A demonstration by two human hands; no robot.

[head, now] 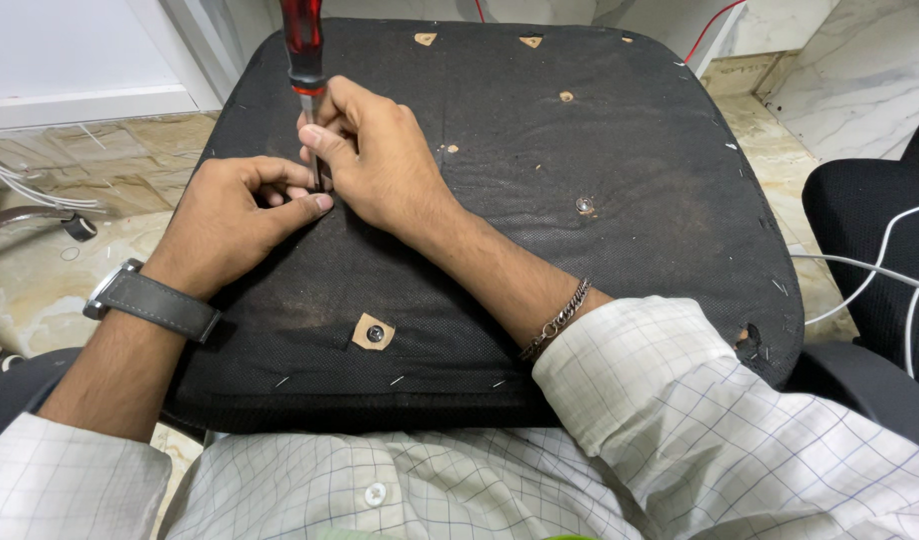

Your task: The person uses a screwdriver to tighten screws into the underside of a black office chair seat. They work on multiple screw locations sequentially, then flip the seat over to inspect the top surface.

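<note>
Both hands [310,185] steady screwdriver [304,45]; seat underside [580,130].

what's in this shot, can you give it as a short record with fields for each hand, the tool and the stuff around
left hand: left hand rests on the black seat base, fingertips pinched at the screwdriver's tip
right hand: right hand grips the shaft of the screwdriver
tool: red-handled screwdriver, upright, tip down on the seat base
hardware: bolt in a tan cut-out near the front edge; another bolt to the right
surroundings: marble floor, white cables
</note>
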